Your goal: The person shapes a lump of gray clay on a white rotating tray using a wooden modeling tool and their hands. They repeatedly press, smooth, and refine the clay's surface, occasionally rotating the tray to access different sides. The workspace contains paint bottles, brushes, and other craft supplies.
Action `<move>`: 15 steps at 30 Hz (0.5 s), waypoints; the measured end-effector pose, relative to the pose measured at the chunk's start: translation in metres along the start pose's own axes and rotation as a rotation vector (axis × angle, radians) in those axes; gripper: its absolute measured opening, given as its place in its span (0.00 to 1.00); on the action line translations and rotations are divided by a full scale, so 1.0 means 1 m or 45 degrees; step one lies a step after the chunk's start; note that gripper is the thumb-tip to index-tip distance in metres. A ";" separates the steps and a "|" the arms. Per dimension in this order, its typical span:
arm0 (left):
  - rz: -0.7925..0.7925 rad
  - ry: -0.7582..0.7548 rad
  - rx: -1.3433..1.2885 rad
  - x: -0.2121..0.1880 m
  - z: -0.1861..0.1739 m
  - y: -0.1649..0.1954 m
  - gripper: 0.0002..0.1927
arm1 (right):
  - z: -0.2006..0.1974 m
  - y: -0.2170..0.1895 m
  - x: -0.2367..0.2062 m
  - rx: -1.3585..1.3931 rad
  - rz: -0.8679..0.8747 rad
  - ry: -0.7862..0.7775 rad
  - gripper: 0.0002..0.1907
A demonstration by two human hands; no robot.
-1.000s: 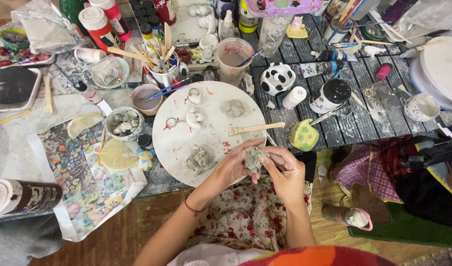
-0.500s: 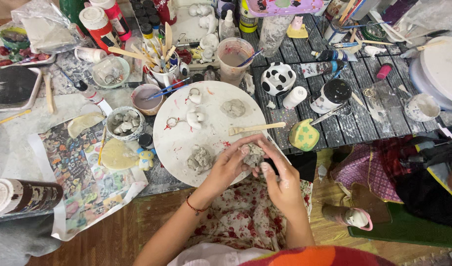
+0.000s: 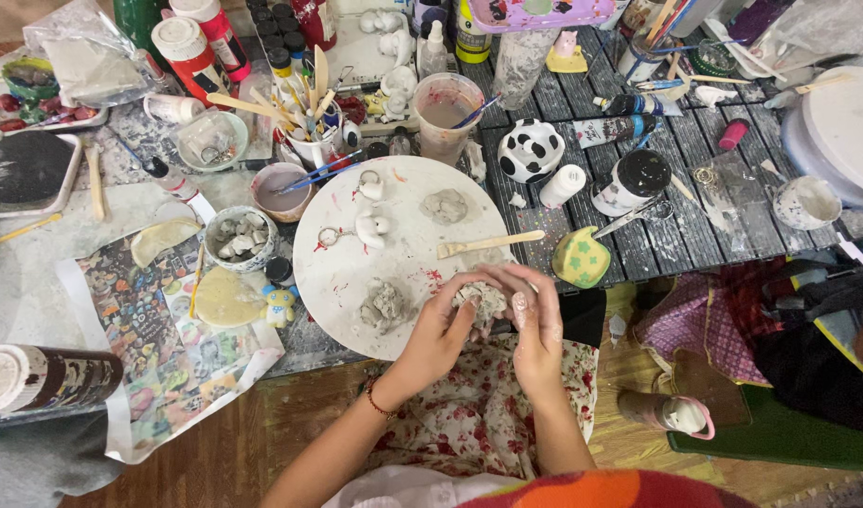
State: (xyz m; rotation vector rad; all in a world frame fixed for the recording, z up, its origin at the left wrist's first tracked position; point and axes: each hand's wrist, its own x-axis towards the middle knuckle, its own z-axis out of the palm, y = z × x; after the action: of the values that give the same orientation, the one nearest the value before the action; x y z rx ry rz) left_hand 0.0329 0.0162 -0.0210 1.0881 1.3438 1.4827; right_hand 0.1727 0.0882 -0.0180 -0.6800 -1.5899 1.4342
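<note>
Seen from above, 2 hands meet over the near edge of a round white board [image 3: 356, 273]. The left hand [image 3: 439, 331] and right hand [image 3: 537, 325] cup a grey clay lump [image 3: 478, 299] between pressed fingertips – no clear long axis. Half a second earlier, the hands sat slightly wider apart.

Rough matt grey clay lump [image 3: 481, 299], smooth white round board [image 3: 403, 249], wooden spatula [image 3: 489, 244].
</note>
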 end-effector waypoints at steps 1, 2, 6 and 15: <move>0.005 -0.018 -0.035 0.000 0.000 0.001 0.17 | 0.000 0.002 -0.001 -0.021 0.028 0.007 0.17; 0.010 -0.036 -0.070 -0.001 0.000 0.002 0.17 | 0.000 0.005 -0.002 -0.021 0.046 0.002 0.17; 0.000 -0.026 0.016 0.000 0.000 0.011 0.17 | -0.002 0.018 -0.005 -0.005 0.095 -0.018 0.19; 0.012 -0.273 -0.184 -0.003 -0.007 0.028 0.27 | -0.004 0.033 -0.001 0.472 0.236 -0.058 0.24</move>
State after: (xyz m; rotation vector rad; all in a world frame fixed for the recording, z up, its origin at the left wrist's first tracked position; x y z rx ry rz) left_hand 0.0262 0.0093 0.0068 1.1263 1.0684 1.4027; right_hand 0.1716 0.0959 -0.0504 -0.5878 -1.2685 1.8328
